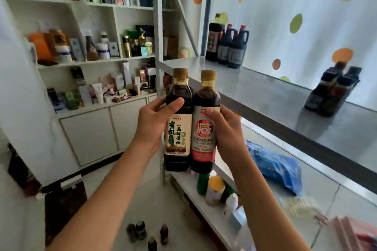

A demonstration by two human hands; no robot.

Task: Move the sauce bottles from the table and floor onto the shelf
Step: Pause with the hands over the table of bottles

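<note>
A grey metal shelf [265, 96] fills the room's right side, before a dotted wall. On it stand three dark handled jugs [226, 45] at the back and two dark bottles [332, 91] farther right. Just before its front edge, the left hand [157, 122] clasps a green-labelled dark sauce bottle [178, 120], and the right hand [226, 128] clasps a red-labelled dark sauce bottle [205, 122], touching. Below, small bottles [146, 232] sit on the floor.

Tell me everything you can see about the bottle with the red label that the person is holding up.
The red-labelled sauce bottle is clear plastic, filled with dark brown liquid, with a tan cap that looks sealed. Its label is white above and red below, with a large red square emblem. It is held upright in the air by the right hand, whose fingers wrap its right side. Its left side touches the green-labelled sauce bottle, in front of the metal shelf's edge.
</note>
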